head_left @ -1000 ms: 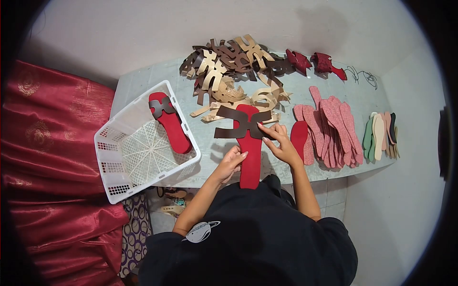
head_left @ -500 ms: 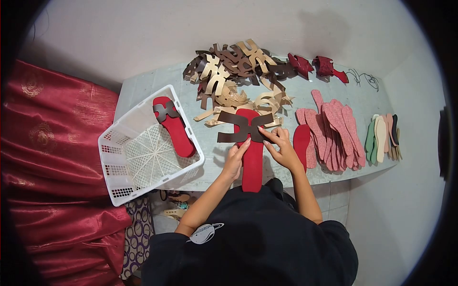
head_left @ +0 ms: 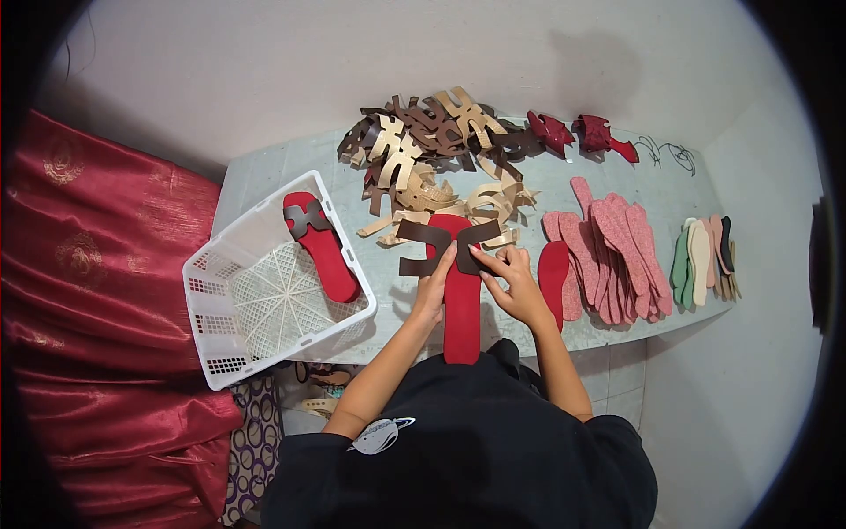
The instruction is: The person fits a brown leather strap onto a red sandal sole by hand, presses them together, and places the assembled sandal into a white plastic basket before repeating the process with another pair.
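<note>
A red sandal sole [head_left: 462,322] stands lengthwise in front of me, its lower end close to my shirt. Across its upper part lies a dark brown H-shaped strap [head_left: 423,234], with its ends spreading past both sides. My left hand [head_left: 432,293] is closed on the sole and strap from the left, its thumb pressed over the strap's middle. From the right, my right hand [head_left: 518,289] grips the strap's lower right part between thumb and fingers. What the fingers underneath do is hidden.
A white basket [head_left: 196,344] on the left holds a red sandal [head_left: 328,256] with a brown strap. Brown and beige straps [head_left: 423,132] are heaped behind my hands. Another red sole [head_left: 552,273], pink soles [head_left: 617,256] and coloured soles [head_left: 701,260] lie to the right.
My left thumb has moved up onto the middle of the strap. The right fingertips have shifted left and down along it. The view has tilted slightly, so the table appears lower.
</note>
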The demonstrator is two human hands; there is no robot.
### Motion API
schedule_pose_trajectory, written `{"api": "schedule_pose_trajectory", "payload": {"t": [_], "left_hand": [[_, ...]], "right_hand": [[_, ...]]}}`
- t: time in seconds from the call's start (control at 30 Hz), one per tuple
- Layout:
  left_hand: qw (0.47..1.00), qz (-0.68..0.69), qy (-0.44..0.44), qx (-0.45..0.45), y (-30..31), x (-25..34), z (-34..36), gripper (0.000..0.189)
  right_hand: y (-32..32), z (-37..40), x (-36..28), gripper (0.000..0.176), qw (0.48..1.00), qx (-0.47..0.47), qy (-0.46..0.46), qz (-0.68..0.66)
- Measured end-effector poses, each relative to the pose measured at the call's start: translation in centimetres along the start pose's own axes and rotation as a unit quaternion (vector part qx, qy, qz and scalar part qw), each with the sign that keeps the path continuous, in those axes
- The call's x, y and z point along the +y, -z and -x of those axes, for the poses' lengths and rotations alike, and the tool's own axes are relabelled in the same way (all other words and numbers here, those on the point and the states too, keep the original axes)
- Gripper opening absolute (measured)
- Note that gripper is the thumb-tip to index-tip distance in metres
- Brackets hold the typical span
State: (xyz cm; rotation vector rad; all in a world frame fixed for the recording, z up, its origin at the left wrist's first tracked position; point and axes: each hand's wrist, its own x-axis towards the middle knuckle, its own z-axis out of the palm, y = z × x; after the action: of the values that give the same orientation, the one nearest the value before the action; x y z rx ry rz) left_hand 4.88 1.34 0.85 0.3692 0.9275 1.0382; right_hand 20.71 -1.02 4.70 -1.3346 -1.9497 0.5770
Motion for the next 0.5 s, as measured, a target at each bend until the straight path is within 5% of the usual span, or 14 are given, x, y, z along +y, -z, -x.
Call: {"api": "schedule_pose_trajectory", "payload": {"t": [0.17,0.23,0.5], "left_hand": [[1.0,-0.005,-0.024,0.007,-0.6,-0.2,0.2,0.041],[0.994,-0.027,-0.109,0.012,-0.8,-0.5,0.2,0.038],[0.995,-0.011,-0.096,-0.002,0.0,-1.3,-0.1,0.035]], "right_hand": [[0.1,0.0,0.0,0.043,1.0,0.0,0.0,0.0],[0.1,0.1,0.0,0.043,1.0,0.0,-0.001,-0.007],[0.4,0.5,-0.1,0.043,1.0,-0.011,-0.018,-0.002]]}}
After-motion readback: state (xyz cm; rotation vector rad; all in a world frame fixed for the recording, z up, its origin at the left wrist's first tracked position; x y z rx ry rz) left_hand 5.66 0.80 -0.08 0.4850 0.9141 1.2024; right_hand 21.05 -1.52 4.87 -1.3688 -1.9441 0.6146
